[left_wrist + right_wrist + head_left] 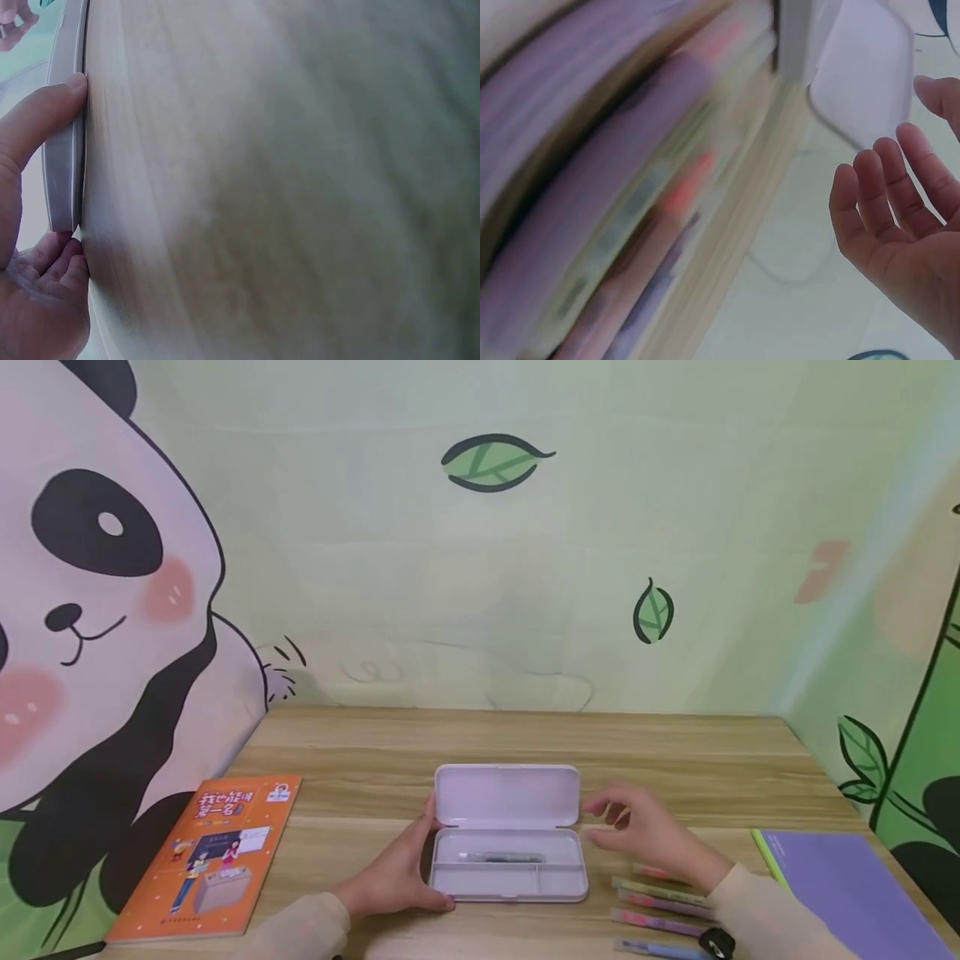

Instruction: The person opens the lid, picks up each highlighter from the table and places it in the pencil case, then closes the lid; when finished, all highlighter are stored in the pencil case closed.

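Wooden desk (675,760) fills the head view, backed by a green wall painted with a panda and leaves. At its middle lies a white pencil case (508,839), lid raised toward the wall, its long axis running left to right. A dark pen (501,857) lies lengthwise in the rear compartment; its details are too small to make out. The left hand (397,868) curls round the case's left end, holding it. The right hand (645,835) hovers just beside the lid's right edge, fingers loosely spread, holding nothing. Below it lie several coloured pens (660,906), partly hidden by the wrist. An orange book (206,856) at the left bears Chinese writing too small to read; a purple notebook (847,885) is cut off at the right.

From the left wrist, the case (64,150) appears edge-on against blurred wood, a thumb (37,120) pressing its rim and curled fingers (56,259) at its end.

From the right wrist, motion blur smears the pens (652,202) into streaks. The open palm (907,225) is apart from the raised lid (862,75).
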Demonstrator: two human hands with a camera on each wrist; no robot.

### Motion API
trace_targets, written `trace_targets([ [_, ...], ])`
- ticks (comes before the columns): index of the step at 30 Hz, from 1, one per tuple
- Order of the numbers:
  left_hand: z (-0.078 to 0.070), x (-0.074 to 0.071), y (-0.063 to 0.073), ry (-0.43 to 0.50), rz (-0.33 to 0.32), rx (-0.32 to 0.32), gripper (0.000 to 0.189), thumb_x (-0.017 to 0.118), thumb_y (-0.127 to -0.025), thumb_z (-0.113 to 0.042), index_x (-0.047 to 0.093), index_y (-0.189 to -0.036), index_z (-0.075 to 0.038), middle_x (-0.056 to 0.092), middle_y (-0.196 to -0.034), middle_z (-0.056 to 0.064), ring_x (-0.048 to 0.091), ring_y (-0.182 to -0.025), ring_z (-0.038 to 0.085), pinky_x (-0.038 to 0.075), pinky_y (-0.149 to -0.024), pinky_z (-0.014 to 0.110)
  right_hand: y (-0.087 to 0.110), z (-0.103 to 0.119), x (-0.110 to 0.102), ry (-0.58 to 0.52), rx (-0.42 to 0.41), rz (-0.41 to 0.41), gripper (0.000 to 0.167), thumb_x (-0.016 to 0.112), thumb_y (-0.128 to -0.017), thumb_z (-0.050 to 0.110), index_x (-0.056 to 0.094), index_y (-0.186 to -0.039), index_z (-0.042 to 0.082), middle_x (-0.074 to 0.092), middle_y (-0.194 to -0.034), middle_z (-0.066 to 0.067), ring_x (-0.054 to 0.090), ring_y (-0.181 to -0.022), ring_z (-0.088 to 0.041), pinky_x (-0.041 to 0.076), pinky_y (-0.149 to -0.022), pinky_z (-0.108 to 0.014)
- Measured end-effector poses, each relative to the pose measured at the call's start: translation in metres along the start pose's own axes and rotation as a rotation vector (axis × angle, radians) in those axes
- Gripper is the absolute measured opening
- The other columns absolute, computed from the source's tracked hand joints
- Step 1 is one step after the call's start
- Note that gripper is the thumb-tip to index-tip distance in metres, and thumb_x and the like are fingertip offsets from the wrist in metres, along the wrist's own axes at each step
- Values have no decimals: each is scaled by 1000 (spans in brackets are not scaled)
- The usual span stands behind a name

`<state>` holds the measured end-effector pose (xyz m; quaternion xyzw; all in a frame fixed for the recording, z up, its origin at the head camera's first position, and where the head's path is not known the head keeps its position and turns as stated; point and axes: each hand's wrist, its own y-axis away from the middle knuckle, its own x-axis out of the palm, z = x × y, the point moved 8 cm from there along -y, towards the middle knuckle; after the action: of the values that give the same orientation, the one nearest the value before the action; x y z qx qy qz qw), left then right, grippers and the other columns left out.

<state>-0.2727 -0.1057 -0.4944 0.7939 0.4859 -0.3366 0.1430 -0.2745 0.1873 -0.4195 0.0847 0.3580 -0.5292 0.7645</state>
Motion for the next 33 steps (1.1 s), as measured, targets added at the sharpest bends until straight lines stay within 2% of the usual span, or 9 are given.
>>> trace_targets([
  [7,0,0,1,0,11,-8,144,93,-56,-35,-7,-154,-5,48,-128,5,44,-124,20,28,-114,45,19,-18,-16,98,26,-1,21,76,-80,9,68,-99,4,67,-98,-12,59,-82,-21,52,-70,-27],
  [15,1,1,1,3,17,-10,143,93,-56,-36,-8,-155,-7,47,-128,2,43,-123,19,28,-114,40,34,-37,-33,208,38,19,16,76,-80,9,69,-95,6,67,-95,-7,58,-80,-17,51,-69,-27],
  [29,1,1,0,19,15,-8,144,93,-57,-35,-9,-155,-7,48,-130,5,43,-125,20,27,-114,43,47,-61,-44,367,43,79,17,81,-74,17,70,-86,13,65,-84,6,54,-74,-6,47,-64,-25],
  [33,1,1,0,16,11,-3,144,93,-56,-34,-8,-154,-5,48,-130,5,44,-125,20,27,-114,45,49,-67,-44,400,59,85,15,80,-72,13,70,-82,15,61,-80,9,51,-71,-2,44,-62,-23],
])
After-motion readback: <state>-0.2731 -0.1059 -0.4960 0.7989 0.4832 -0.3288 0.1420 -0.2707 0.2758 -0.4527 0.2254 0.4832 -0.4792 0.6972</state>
